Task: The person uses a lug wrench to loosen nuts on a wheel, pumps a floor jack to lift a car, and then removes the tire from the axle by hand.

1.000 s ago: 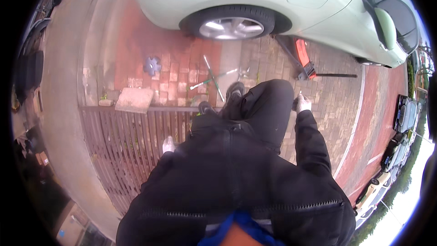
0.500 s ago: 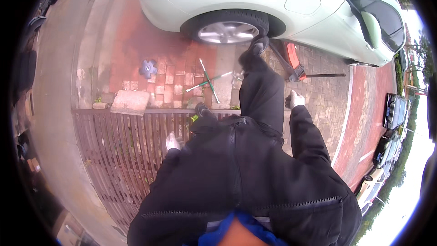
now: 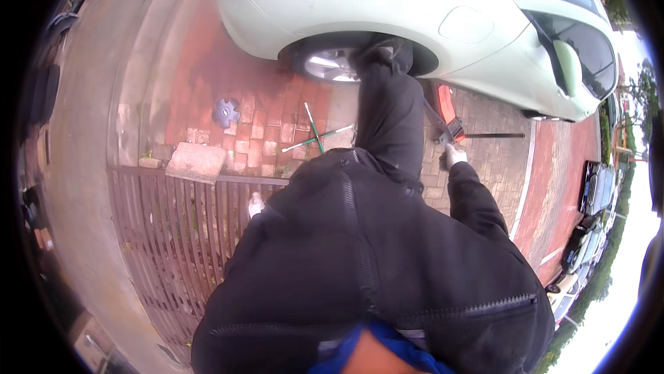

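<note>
My right hand [image 3: 455,155] hangs at the end of a black sleeve, just on the near side of the orange car jack [image 3: 446,106]. Its fingers look curled, and no object shows in them; whether it touches the jack cannot be told. Low on the left, my left hand [image 3: 256,204] hovers over the slatted metal grate [image 3: 173,222], its fingers small and mostly hidden. One of my legs [image 3: 391,118] reaches forward, the foot up against the wheel [image 3: 332,63] of a pale green car [image 3: 360,1]. That leg covers part of the wheel.
A green-and-silver cross-shaped lug wrench [image 3: 315,128] lies on the bricks left of my leg. Farther left are a grey wheel cap [image 3: 226,113] and a loose stone slab [image 3: 197,162]. A dark bar [image 3: 494,135] extends right from the jack. Parked cars [image 3: 598,187] line the far right.
My raised foot has moved farther into the wheel arch, and my body has leaned forward. My right hand now appears closer to the jack. The left hand has drawn slightly up and left.
</note>
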The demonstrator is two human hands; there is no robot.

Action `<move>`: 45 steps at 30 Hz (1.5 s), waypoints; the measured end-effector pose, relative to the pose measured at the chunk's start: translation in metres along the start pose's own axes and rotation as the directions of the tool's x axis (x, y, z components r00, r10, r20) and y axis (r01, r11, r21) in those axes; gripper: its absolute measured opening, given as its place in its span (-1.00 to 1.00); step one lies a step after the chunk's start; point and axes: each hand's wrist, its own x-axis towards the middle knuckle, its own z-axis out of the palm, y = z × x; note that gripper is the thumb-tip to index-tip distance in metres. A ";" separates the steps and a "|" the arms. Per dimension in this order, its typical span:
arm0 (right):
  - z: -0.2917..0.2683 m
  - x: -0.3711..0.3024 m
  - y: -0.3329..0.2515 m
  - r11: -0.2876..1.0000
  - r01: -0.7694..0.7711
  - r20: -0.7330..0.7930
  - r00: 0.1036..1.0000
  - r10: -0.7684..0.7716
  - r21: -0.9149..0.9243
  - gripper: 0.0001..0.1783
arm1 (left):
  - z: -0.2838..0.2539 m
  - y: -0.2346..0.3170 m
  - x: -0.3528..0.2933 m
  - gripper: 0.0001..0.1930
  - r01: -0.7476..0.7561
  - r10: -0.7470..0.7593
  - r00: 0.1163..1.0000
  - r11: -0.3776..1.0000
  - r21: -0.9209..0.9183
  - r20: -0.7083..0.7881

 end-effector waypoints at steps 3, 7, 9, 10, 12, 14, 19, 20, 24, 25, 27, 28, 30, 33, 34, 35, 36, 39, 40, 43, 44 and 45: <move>0.013 0.001 -0.017 0.946 0.163 0.033 0.987 -0.160 -0.281 -0.61 | -0.005 0.002 -0.036 -0.32 0.081 -0.081 0.997 0.972 -0.219 0.010; 0.034 -0.028 -0.019 0.987 0.145 0.102 0.985 -0.138 -0.066 -0.69 | -0.085 -0.049 -0.082 -0.60 -0.103 0.076 0.993 0.933 0.345 0.089; 0.040 -0.044 -0.021 0.991 0.135 0.154 0.979 -0.132 -0.009 -0.70 | -0.119 -0.076 -0.093 -0.59 -0.157 0.138 0.986 0.581 0.799 0.093; 0.041 -0.048 -0.023 0.989 0.138 0.129 0.983 -0.130 -0.050 -0.70 | -0.128 -0.085 -0.098 -0.56 -0.046 0.034 0.999 0.730 0.682 0.031; 0.038 -0.052 -0.030 0.988 0.131 0.096 0.988 -0.122 -0.086 -0.70 | -0.133 -0.091 -0.108 -0.50 0.082 -0.070 0.997 0.862 0.501 -0.042; 0.030 -0.046 -0.038 0.982 0.117 0.069 0.992 -0.108 -0.151 -0.69 | -0.119 -0.077 -0.112 -0.45 0.131 -0.108 0.990 0.930 0.342 -0.085; 0.009 -0.009 -0.040 0.994 0.068 0.034 0.997 -0.065 -0.082 -0.56 | -0.061 0.014 -0.082 -0.30 0.137 -0.132 0.984 0.990 0.040 -0.117; 0.007 -0.003 -0.035 0.992 0.103 0.059 0.993 -0.098 -0.079 -0.57 | -0.052 0.033 -0.071 -0.31 0.073 -0.073 0.995 0.997 -0.003 -0.063; 0.009 0.008 -0.018 0.985 0.070 0.095 0.994 -0.056 -0.156 -0.62 | -0.026 0.072 -0.064 -0.32 0.282 -0.224 0.958 0.850 -0.445 0.180; 0.014 0.006 -0.016 0.900 0.283 0.102 0.959 -0.264 -0.332 -0.65 | -0.029 0.072 -0.070 -0.35 0.238 -0.160 0.968 0.824 -0.515 0.191; 0.024 -0.002 -0.017 0.763 0.427 0.180 0.903 -0.391 -0.485 -0.65 | -0.037 0.062 -0.088 -0.44 0.242 -0.192 0.970 0.824 -0.512 0.149; 0.027 -0.009 -0.019 0.737 0.425 0.188 0.903 -0.387 -0.525 -0.64 | -0.045 0.051 -0.097 -0.43 0.259 -0.223 0.966 0.858 -0.444 0.131; 0.034 -0.025 -0.020 0.967 0.140 0.130 0.985 -0.113 -0.213 -0.60 | -0.070 0.025 -0.110 -0.42 0.204 -0.192 0.979 0.938 -0.279 0.071; 0.032 -0.048 -0.017 0.883 0.223 0.128 0.974 -0.186 -0.412 -0.52 | -0.098 -0.026 -0.120 -0.36 0.245 -0.246 0.969 0.960 -0.133 0.003; 0.025 -0.054 -0.012 0.795 0.320 0.159 0.947 -0.278 -0.515 -0.57 | -0.103 -0.041 -0.116 -0.35 0.325 -0.328 0.943 0.944 -0.064 -0.048; 0.019 -0.057 -0.007 0.856 0.235 0.121 0.972 -0.202 -0.461 -0.60 | -0.110 -0.054 -0.115 -0.34 0.281 -0.283 0.959 0.957 -0.068 -0.017; 0.012 -0.058 0.000 0.920 0.117 0.116 0.990 -0.079 -0.374 -0.62 | -0.111 -0.062 -0.110 -0.33 0.266 -0.268 0.962 0.963 -0.050 -0.042; -0.009 -0.050 0.022 0.966 -0.001 0.058 0.998 0.016 -0.258 -0.69 | -0.106 -0.056 -0.087 -0.31 -0.046 0.067 0.997 0.905 0.423 -0.035; -0.015 -0.047 0.029 0.972 -0.045 0.006 0.999 0.047 -0.232 -0.70 | -0.104 -0.044 -0.081 -0.32 -0.258 0.233 0.961 0.572 0.779 0.147; -0.020 -0.039 0.047 0.969 -0.030 0.053 0.998 0.044 -0.244 -0.67 | -0.079 0.008 -0.059 -0.37 0.110 -0.110 0.994 0.993 0.030 -0.015; -0.019 -0.038 0.050 0.969 -0.025 0.123 0.991 0.057 -0.245 -0.66 | -0.071 0.020 -0.059 -0.38 0.128 -0.128 0.992 0.988 -0.089 -0.003; -0.016 -0.038 0.048 0.970 -0.086 0.148 0.982 0.121 -0.229 -0.65 | -0.072 0.025 -0.061 -0.37 0.110 -0.114 0.993 0.983 -0.144 -0.017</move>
